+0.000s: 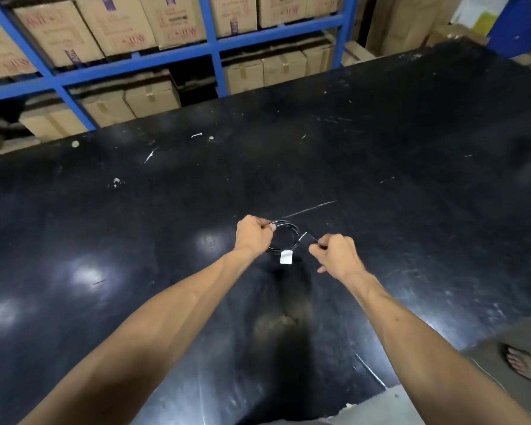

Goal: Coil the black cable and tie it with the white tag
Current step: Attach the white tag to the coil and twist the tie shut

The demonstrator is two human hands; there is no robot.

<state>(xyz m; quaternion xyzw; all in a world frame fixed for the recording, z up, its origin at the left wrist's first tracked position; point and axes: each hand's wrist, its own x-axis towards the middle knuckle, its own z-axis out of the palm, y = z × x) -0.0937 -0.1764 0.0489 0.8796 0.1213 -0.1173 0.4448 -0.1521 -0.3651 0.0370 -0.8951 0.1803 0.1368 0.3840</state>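
A thin black cable is wound into a small round coil held just above the black table. My left hand pinches the coil at its upper left. A white tag hangs from the coil's lower edge. My right hand sits to the right of the coil, fingers closed on a short white-tipped end that sticks out from the coil's right side.
Blue metal shelving loaded with cardboard boxes stands behind the table's far edge. Small white scraps lie on the far tabletop. A person's sandalled foot rests on the floor at the lower right.
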